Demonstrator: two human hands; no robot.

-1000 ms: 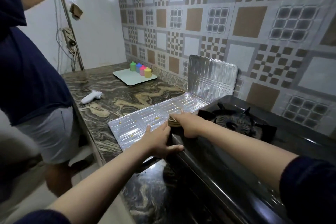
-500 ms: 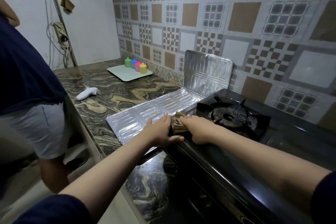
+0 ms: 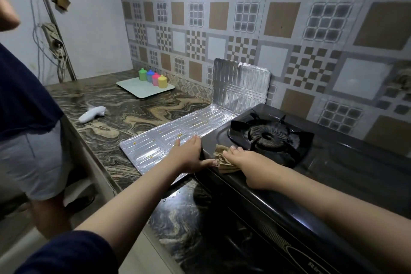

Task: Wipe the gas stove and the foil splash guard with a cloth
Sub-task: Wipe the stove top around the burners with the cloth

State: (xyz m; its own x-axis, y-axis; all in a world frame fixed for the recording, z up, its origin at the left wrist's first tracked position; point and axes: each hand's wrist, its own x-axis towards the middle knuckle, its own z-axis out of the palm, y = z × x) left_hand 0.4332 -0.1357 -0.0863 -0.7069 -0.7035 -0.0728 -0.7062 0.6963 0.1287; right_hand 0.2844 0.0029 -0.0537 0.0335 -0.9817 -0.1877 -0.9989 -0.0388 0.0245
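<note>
The right hand [image 3: 241,158] has slid back along the near left corner of the gas stove [image 3: 333,169] since a second ago, dragging the brown cloth [image 3: 222,158] with it — so the stove top is being wiped, not yet the foil. Its fingers lie flat, pressing the cloth down. The left hand [image 3: 189,153] stays spread, palm braced on the foil splash guard [image 3: 155,144], thumb against the stove's edge. Yellow crumbs dot the flat foil panel — that part likely comes next.
</note>
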